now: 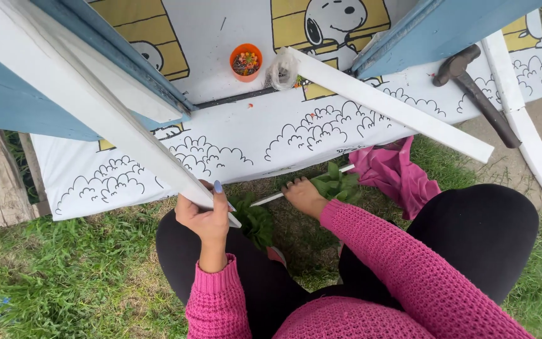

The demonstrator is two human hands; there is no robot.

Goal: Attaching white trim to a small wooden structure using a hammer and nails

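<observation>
Two hands are seen at lower centre of the frame. One long white strip (pixel 95 107) running from the upper left is gripped at its lower end by the left hand (pixel 205 216). One thin white stick (pixel 271 198) on the grass is pressed under the right hand (pixel 302 196); whether the fingers are closed around it cannot be told. One orange cup (pixel 246 61) and one hammer (pixel 478 94) are noted on the printed sheet (pixel 233 144) at upper frame. A second white strip (pixel 396 107) lies diagonally. One pink cloth (pixel 396 172) is beside it.
</observation>
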